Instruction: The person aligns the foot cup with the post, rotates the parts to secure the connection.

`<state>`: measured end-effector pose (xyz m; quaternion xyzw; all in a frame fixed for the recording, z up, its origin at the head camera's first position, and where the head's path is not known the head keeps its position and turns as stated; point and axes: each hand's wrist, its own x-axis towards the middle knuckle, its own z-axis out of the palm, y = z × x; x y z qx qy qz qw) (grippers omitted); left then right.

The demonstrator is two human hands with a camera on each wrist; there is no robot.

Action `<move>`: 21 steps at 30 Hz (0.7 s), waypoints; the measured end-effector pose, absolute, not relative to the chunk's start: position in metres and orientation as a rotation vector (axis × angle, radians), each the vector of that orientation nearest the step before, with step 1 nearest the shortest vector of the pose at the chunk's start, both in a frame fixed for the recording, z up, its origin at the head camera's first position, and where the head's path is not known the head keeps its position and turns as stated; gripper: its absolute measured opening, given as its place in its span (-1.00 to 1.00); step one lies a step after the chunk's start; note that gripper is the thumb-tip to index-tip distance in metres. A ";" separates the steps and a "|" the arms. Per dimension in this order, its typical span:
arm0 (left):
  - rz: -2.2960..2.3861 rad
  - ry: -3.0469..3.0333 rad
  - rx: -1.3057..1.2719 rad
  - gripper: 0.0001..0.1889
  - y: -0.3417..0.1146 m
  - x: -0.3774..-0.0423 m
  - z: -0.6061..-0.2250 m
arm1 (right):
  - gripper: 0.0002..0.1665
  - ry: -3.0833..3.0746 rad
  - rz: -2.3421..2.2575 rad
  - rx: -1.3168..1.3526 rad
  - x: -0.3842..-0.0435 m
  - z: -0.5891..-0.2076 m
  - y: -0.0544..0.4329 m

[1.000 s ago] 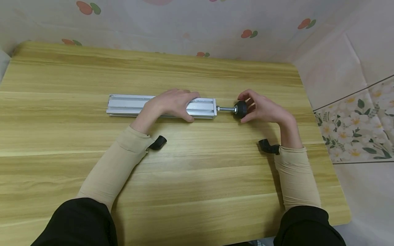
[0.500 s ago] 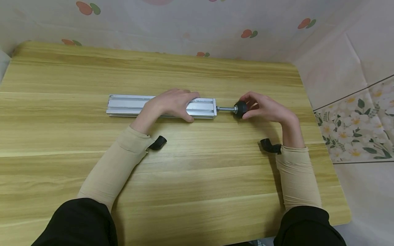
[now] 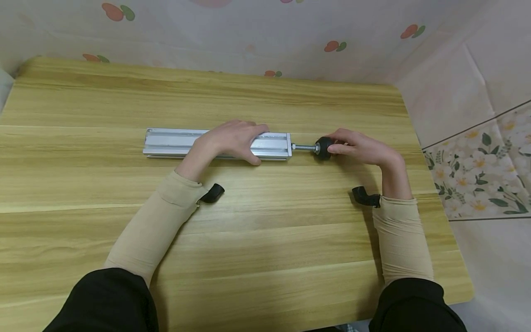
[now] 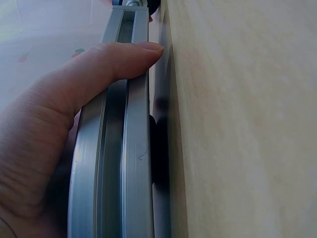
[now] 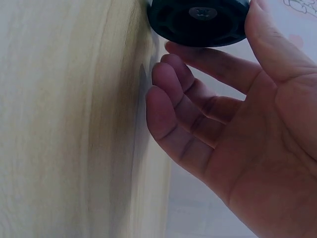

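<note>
A silver slotted aluminium profile lies crosswise on the table. My left hand grips it from above near its right end; in the left wrist view the thumb crosses its slotted face. From that end a threaded rod with a nut sticks out to a round black levelling foot. My right hand pinches the foot's rim between thumb and index finger. Seen from the right wrist, the foot's underside shows a screw in its middle, and the other fingers curl loosely below it.
The wood-grain table stretches out on all sides of the profile. A patterned wall covering rises behind its back edge. Black wrist cameras stick out from the beige sleeves over the table.
My right hand has rolled over and shifted slightly right, its thumb moving up along the foot's rim and its fingers drawing closer together. The left hand and the profile stay put.
</note>
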<state>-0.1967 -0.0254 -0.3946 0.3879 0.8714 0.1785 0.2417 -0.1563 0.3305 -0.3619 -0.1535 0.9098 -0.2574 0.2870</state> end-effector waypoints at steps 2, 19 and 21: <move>0.486 2.383 1.058 -0.13 -0.025 -0.197 -0.395 | -0.62 2.428 -0.681 -0.419 -0.157 -0.362 0.330; 0.479 2.383 1.061 -0.13 -0.025 -0.197 -0.396 | -0.12 2.384 -0.853 -0.355 -0.157 -0.363 0.324; 0.476 2.383 1.063 -0.13 -0.025 -0.197 -0.395 | -0.09 2.395 -0.847 -0.350 -0.158 -0.364 0.322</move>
